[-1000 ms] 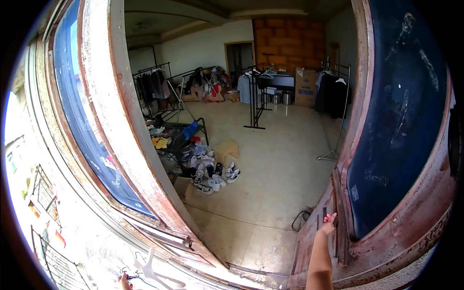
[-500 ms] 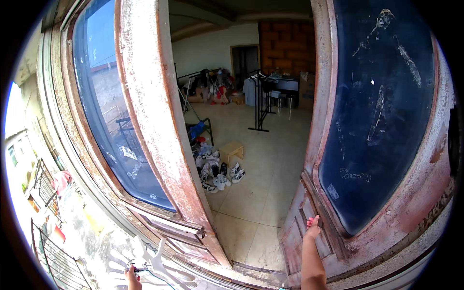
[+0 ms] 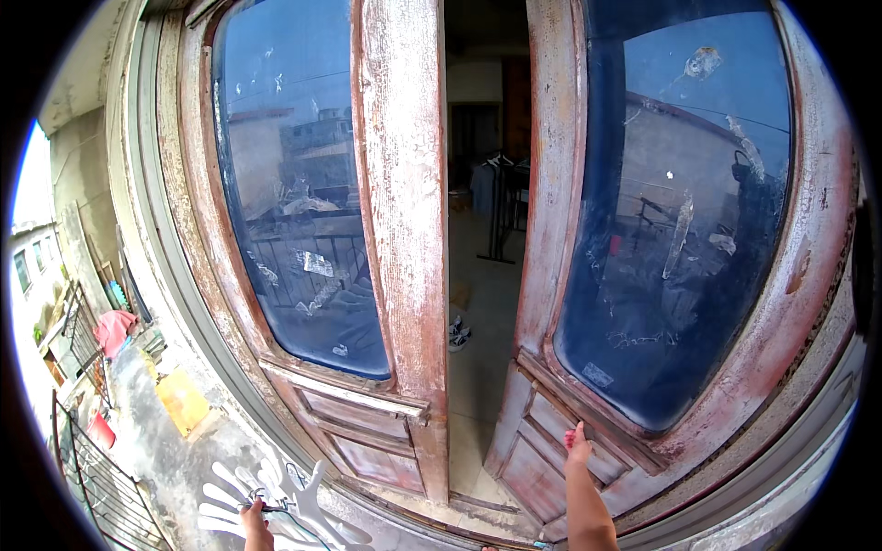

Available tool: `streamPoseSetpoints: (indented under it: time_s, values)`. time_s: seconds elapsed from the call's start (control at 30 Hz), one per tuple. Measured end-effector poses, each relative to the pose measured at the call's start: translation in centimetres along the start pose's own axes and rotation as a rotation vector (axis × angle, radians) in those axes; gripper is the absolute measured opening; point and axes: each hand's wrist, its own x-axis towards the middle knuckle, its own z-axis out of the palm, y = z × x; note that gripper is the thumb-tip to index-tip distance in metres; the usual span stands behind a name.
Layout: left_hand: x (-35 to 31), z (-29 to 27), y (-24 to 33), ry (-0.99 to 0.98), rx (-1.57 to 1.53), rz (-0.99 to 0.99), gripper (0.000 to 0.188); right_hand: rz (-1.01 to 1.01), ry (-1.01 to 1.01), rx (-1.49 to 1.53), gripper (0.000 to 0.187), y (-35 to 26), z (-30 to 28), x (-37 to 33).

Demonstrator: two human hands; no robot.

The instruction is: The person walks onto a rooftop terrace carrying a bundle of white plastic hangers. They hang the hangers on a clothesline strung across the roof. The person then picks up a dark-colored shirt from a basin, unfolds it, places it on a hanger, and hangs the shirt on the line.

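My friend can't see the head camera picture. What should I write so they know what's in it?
A person's right hand is against one of two worn wooden doors with bluish glass, ajar onto a dim room. The left hand holds white, hanger-like things; grey ground and a metal railing show at left.

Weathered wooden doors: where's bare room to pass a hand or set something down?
Reaching through looks possible at the gap between the blue-paned left wooden door and the blue-paned right wooden door. Bare grey concrete ground lies between the flat yellow board and the white hanger-like bundle. Crowded: along the black metal railing, near the red object and crumpled pink-red cloth.
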Motion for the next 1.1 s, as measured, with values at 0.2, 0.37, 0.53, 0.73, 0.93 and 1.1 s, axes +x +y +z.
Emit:
streamPoseSetpoints:
  time_s: [0.2, 0.37, 0.53, 0.73, 0.93, 1.1]
  values:
    - [0.9, -0.7, 1.9, 0.010, 0.043, 0.047, 0.018, -0.006, -0.021, -0.010, 0.040, 1.4, -1.4, -1.1]
    - [1.9, -1.0, 2.3, -0.014, 0.039, 0.070, 0.021, 0.098, -0.050, 0.067, 0.036, 0.6, -1.1, -2.1]
    - [2.4, 0.1, 2.7, -0.062, 0.005, 0.038, 0.022, 0.323, -0.097, 0.293, 0.032, 1.9, 3.6, -3.1]
    - [1.9, 2.0, 2.6, -0.084, 0.013, 0.021, 0.020, 0.281, 0.084, 0.550, 0.030, 3.1, 8.4, 2.2]
    - [2.0, 2.6, 1.8, -0.085, 0.041, 0.023, 0.021, 0.248, 0.227, 0.514, 0.018, 2.7, 8.1, 4.1]
    - [0.6, 2.6, 1.6, -0.086, 0.044, 0.031, 0.022, 0.254, 0.215, 0.465, 0.018, 1.9, 8.3, 3.0]
